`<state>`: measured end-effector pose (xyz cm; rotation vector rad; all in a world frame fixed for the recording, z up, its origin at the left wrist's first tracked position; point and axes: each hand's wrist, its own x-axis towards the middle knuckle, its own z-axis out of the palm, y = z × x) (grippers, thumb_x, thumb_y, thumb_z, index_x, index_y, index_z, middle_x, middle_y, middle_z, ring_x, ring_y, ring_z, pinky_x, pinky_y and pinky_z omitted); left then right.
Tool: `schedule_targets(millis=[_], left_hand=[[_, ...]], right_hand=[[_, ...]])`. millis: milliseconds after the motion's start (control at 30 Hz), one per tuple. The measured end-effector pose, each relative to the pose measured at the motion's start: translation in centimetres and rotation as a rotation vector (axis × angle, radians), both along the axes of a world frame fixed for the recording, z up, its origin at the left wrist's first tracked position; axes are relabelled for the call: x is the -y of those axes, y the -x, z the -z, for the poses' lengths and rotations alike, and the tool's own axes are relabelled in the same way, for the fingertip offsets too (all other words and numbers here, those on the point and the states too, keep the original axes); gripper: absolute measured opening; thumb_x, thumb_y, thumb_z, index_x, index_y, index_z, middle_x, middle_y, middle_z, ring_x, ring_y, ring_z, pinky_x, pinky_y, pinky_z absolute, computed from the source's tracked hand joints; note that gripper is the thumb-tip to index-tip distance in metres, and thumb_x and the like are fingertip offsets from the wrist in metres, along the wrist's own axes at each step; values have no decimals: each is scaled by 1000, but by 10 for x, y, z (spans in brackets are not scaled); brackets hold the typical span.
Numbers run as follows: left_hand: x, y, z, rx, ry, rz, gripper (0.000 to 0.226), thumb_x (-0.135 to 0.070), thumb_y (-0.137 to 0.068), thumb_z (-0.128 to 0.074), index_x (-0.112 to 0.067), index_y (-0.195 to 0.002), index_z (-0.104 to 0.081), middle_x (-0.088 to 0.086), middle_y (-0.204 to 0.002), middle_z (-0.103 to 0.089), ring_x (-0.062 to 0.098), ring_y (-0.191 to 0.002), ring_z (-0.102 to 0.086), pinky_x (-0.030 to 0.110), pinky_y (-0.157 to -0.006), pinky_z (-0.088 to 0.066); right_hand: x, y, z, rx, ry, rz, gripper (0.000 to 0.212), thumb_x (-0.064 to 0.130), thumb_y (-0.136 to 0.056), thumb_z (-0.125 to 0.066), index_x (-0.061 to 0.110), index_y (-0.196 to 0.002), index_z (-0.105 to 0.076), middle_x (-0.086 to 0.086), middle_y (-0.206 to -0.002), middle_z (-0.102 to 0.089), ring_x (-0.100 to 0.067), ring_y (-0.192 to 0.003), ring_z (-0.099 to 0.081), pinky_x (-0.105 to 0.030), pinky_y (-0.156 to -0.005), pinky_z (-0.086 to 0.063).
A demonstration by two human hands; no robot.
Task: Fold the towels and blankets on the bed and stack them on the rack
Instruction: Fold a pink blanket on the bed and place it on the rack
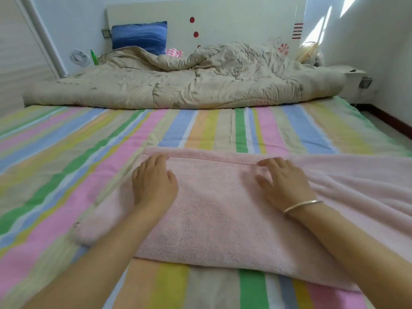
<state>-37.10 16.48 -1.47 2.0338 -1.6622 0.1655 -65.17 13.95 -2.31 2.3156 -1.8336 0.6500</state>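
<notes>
Two hands down on pink blanket point(211, 208), palms flat, near its far hemmed edge. Left hand point(153, 184) by far left corner of folded panel. Right hand point(285, 186) further along same hem, silver bracelet point(301, 205) on wrist.

Reason for placement, as judged: pressing fold flat and squaring hem so layers line up before next fold. Set well apart, probably to pin both ends of that edge at once.

Left fingers point(157, 159): straight, close together, tips at hem, thumb out to side. Gripping nothing, only resting on pile.

Right fingers point(270, 162): extended, slightly arched, tips at hem, thumb splayed toward centre. No pinch or grasp visible, though slight blur leaves light tip contact hard to confirm.

Blanket position: near end of bed, on striped sheet point(66, 152). Doubled over in centre, thick folded edge nearest camera. Rest of cloth trailing loose to right and out of frame. Only partly folded, by look of it.

Beyond: beige quilt point(178, 85) heaped unfolded across head of bed, below headboard point(223, 18); blue pillow point(139, 36) propped behind it. No rack in view.

Judged early in task: one piece mid-fold, quilt not yet folded, nothing stacked so far as visible.
</notes>
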Motion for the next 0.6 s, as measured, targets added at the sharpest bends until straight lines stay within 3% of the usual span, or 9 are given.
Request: schedule_targets(millis=[67, 133, 167, 267, 333, 400, 467, 533, 600], left_hand=[[-34, 26, 11, 49, -170, 10, 52, -29, -98, -35, -28, -150, -31, -5, -159, -27, 15, -146, -21, 39, -119, -10], [-65, 32, 34, 154, -289, -42, 59, -38, -94, -20, -32, -153, -22, -9, -161, -18, 11, -149, -12, 43, -120, -1], [-77, 33, 40, 162, -309, -73, 66, -41, -89, -13, -32, -153, -25, -9, -161, -20, 11, -149, -14, 45, -121, -2], [-84, 34, 45, 137, -322, -134, 68, -42, -90, -9, -27, -153, -27, -6, -161, -22, 12, -148, -16, 47, -120, -2], [-76, 39, 37, 120, -397, -175, 59, -40, -98, -16, -26, -155, -18, -4, -163, -12, 14, -150, -9, 47, -120, 2], [-77, 59, 26, 91, -399, -203, 58, -38, -99, -20, -23, -155, -19, 2, -163, -13, 20, -149, -11, 47, -120, 0], [-79, 93, 18, 64, -367, -164, 57, -37, -100, -23, -21, -155, -21, 6, -162, -15, 23, -149, -13, 46, -121, -1], [-84, 143, 12, 37, -343, -66, 57, -38, -101, -27, -21, -155, -20, 6, -163, -13, 22, -149, -11, 44, -121, 0], [-91, 200, 9, 11, -287, 51, 58, -35, -101, -32, -21, -155, -18, 4, -163, -12, 18, -149, -12, 40, -121, 0]], right_hand=[[-45, -13, 0, 12, -86, -99, 69, 60, -84, -21, 23, -130, -56, -4, -136, -54, -31, -125, -50, -46, -103, -36], [-82, -14, 9, -97, -247, -133, 88, 73, -78, 5, 34, -143, -39, 10, -152, -33, -21, -143, -29, -43, -116, -13], [-94, -6, 15, -133, -235, -153, 90, 75, -80, 10, 36, -142, -41, 11, -152, -34, -20, -142, -31, -42, -115, -10], [-111, 28, 16, -188, -216, -84, 77, 63, -95, -2, 31, -122, -66, 2, -131, -62, -26, -118, -61, -44, -100, -23], [-114, 57, 9, -196, -201, -47, 93, 70, -87, 12, 30, -128, -61, -1, -139, -54, -29, -128, -52, -42, -105, -17], [-119, 96, 3, -174, -210, -29, 108, 76, -76, 22, 27, -137, -52, -4, -149, -43, -30, -139, -37, -41, -109, -6], [-128, 134, -5, -160, -169, 25, 82, 67, -92, -3, 21, -124, -64, -10, -136, -57, -36, -126, -52, -43, -104, -16], [-139, 179, -9, -183, -206, 101, 56, 51, -88, -30, 19, -117, -67, -12, -126, -63, -39, -115, -60, -43, -98, -21], [-146, 224, -12, -171, -216, 115, 54, 45, -82, -33, 21, -119, -65, -12, -127, -62, -39, -114, -59, -43, -97, -24]])
